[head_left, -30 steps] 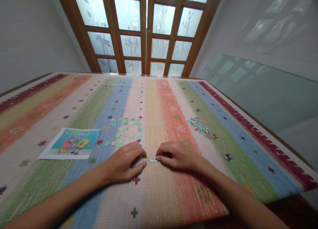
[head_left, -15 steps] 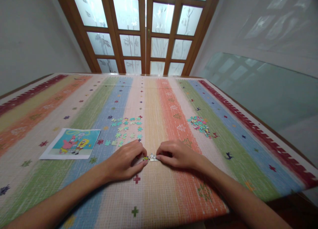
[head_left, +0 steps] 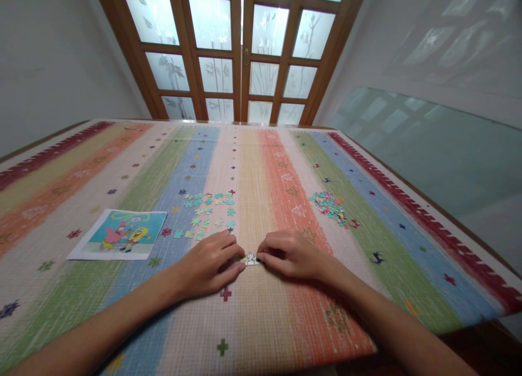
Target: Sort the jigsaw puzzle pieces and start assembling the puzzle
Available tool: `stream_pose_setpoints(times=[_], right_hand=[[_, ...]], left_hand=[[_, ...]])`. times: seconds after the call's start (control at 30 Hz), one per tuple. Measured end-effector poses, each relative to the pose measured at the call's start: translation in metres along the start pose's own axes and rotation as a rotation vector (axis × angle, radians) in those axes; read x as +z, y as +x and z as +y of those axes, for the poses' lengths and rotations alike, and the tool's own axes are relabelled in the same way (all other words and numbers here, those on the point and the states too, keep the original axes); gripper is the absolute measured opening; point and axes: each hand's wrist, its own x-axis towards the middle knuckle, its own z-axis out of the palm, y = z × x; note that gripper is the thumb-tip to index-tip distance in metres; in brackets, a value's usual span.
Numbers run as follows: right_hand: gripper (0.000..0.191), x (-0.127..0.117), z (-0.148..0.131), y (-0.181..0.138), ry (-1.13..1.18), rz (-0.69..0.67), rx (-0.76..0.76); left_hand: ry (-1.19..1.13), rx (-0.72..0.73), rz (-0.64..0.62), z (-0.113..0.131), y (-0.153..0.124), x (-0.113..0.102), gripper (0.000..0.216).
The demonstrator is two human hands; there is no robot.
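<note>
Near the front of the table, my left hand (head_left: 218,260) pinches a small jigsaw puzzle piece, mostly covered by the thumb and fingers. My right hand (head_left: 287,254) faces it from the right, thumb and forefinger closed on the edge of pale jigsaw puzzle pieces (head_left: 252,259) lying on the cloth. The two hands are close together, and the pieces between them meet or nearly meet; I cannot tell whether they interlock. Behind my left hand, several loose green and teal puzzle pieces (head_left: 207,210) lie spread in rough rows.
A printed cartoon picture (head_left: 122,235) lies flat at the left. On the right is a heap of mixed-colour puzzle pieces (head_left: 329,206). A striped tablecloth (head_left: 261,321) covers the table, its front edge close to me. Wooden glazed doors (head_left: 240,55) stand beyond the far edge.
My left hand has moved slightly right, bringing its piece up against the pale pieces. The gap between the two hands is narrower. My right hand has barely moved.
</note>
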Motion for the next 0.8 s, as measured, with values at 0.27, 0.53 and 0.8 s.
stream_pose_setpoints(times=[0.27,0.53,0.8], right_hand=[[0.027,0.003,-0.007,-0.001,-0.128,-0.049,-0.146],[0.031,0.005,-0.008,-0.001,-0.185,-0.065,-0.178],[0.031,0.011,-0.005,0.000,-0.217,-0.042,-0.228]], left_hand=[[0.008,0.000,0.021,0.001,0.001,0.002,0.015],[0.043,0.022,0.018,0.000,0.000,0.003,0.018],[0.059,0.032,0.030,-0.001,0.000,0.005,0.018]])
